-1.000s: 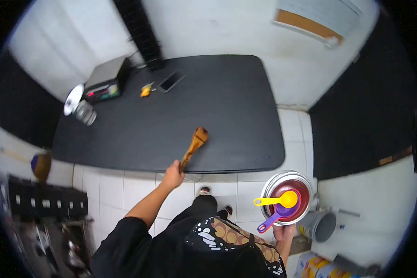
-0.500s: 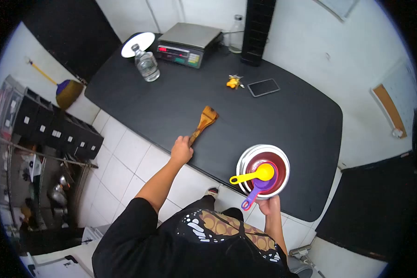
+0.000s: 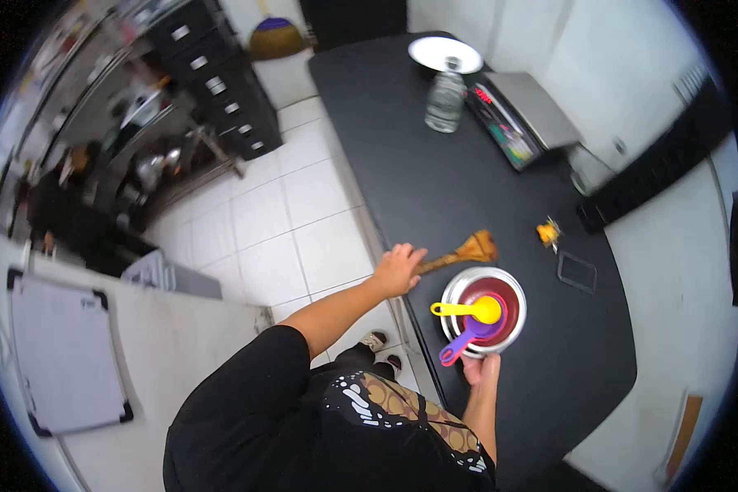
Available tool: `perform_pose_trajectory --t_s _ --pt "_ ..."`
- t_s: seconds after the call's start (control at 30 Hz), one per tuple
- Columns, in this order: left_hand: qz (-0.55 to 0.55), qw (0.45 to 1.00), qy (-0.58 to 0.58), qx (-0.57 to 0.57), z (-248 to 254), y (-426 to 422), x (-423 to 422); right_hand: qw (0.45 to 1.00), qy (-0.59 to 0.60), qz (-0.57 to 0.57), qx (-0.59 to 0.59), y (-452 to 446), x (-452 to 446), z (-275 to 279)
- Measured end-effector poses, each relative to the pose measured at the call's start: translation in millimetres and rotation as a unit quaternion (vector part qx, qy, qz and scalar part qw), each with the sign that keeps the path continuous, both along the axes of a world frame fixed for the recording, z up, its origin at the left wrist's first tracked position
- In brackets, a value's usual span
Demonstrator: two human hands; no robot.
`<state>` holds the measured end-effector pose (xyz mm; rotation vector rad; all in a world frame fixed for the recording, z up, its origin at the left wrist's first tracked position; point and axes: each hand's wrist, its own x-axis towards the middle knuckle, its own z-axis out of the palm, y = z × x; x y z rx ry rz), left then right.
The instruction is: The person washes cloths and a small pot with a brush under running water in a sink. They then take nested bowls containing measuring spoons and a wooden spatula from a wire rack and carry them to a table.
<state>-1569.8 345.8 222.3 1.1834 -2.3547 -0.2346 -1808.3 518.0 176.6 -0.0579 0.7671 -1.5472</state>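
My left hand (image 3: pixel 398 270) is at the table's near edge, its fingers stretched out and apart around the handle end of a wooden spatula (image 3: pixel 471 247). The spatula lies flat on the black table, its broad blade pointing away. My right hand (image 3: pixel 477 368) supports a stack of nested metal bowls (image 3: pixel 517 328) from below, with most of its fingers hidden under the rim. Inside the top bowl, which has a dark red interior, rest a yellow measuring cup (image 3: pixel 485 310) and a purple measuring cup (image 3: pixel 472 330). A pinkish-red handle shows beneath the purple one.
On the black table (image 3: pixel 402 180) stand a clear bottle (image 3: pixel 445 102), a white plate (image 3: pixel 447 51) and a digital scale (image 3: pixel 529 115). A phone (image 3: pixel 576 271) lies beside keys with a yellow fob (image 3: pixel 547 234). Black drawers (image 3: pixel 213 82) and a whiteboard (image 3: pixel 70 353) are at left.
The view has turned left. My left hand's fingers have opened from around the spatula handle, and the spatula now lies flat. The bowls in my right hand are nearer to the spatula.
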Motion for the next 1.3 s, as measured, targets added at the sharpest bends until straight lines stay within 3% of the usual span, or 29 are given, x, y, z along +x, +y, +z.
perform_pose_trajectory --t_s 0.07,0.2,0.27,0.33,0.4,0.5,0.57,0.67,0.73,0.9,1.0,1.07,1.13,1.17,1.2,1.27,1.3 --pt "0.006 1.000 0.001 0.016 20 12 40 1.000 -0.004 0.001 0.014 6 9 9" --pt "0.091 0.994 -0.016 0.051 8 38 144 0.997 0.061 0.009 0.045 47 13 2" --pt "0.162 0.983 -0.006 0.084 4 6 195 0.994 0.079 0.034 0.071 14 0 14" --pt "0.233 0.966 -0.018 0.107 -17 4 259 0.974 0.209 0.084 0.027 22 -19 -28" --pt "0.276 0.948 -0.045 0.149 -43 18 326 0.984 0.122 0.086 0.100 59 -28 -43" --pt "0.308 0.923 -0.075 0.218 -79 18 415 0.953 0.252 0.102 0.131 73 -3 -1" --pt "0.340 0.875 -0.108 0.329 -72 -35 437 0.920 0.345 0.090 0.161 -7 34 48" --pt "0.286 0.866 -0.137 0.387 -88 -62 503 0.872 0.456 0.054 0.169 -85 102 98" --pt "0.337 0.859 -0.092 0.375 -88 -77 536 0.835 0.526 0.023 0.162 -120 132 126" --pt "0.400 0.839 -0.015 0.368 -88 -126 583 0.738 0.665 -0.093 0.072 -199 165 224" --pt "0.403 0.835 0.010 0.374 -81 -147 598 0.695 0.698 -0.166 -0.049 -246 162 290" --pt "0.401 0.834 0.032 0.378 -83 -165 608 0.713 0.674 -0.147 -0.124 -298 167 329" --pt "0.428 0.814 0.067 0.386 -79 -182 613 0.800 0.590 0.031 -0.105 -395 208 350" --pt "0.449 0.802 0.089 0.384 -73 -189 620 0.822 0.523 0.088 -0.209 -450 224 342" --pt "0.479 0.786 0.110 0.375 -71 -191 625 0.830 0.443 0.148 -0.304 -507 247 327" --pt "0.539 0.748 0.147 0.359 -66 -182 636 0.891 0.173 0.215 -0.360 -603 338 310" --pt "0.557 0.734 0.158 0.354 -60 -177 643 0.873 0.064 0.327 -0.356 -650 386 304"
